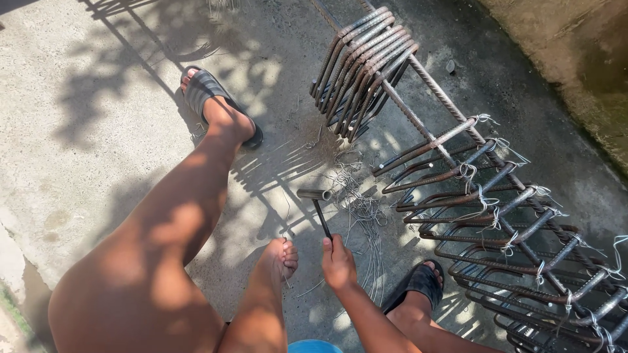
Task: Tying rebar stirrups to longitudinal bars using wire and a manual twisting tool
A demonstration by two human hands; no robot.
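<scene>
The head view looks down past bare legs to a sunlit concrete floor (78, 117) dappled with leaf shadow. The right hand (338, 263) is closed in a fist around the thin dark shaft of a short metal tool with a tube-shaped head (316, 196); its fingers wrap the lower end of the shaft, and the cylindrical head lies away from the hand, resting on or just above the floor. The left hand (282, 256) hangs just beside it with its fingers curled downward and bunched narrow; whether they pinch anything cannot be told.

Just beyond the tool's head lies a loose tangle of thin grey tie wire (356, 202) spread on the floor. To the right runs a long cage of rusty ribbed steel bars (497, 216), its square stirrups bound to the long bars with twisted wire knots. At its far end a bundle of untied bent steel stirrups (363, 65) stands packed together. The left foot wears a dark slide sandal (203, 91) planted well apart from the hands; another dark sandal (422, 281) sits on the right foot near the cage.
</scene>
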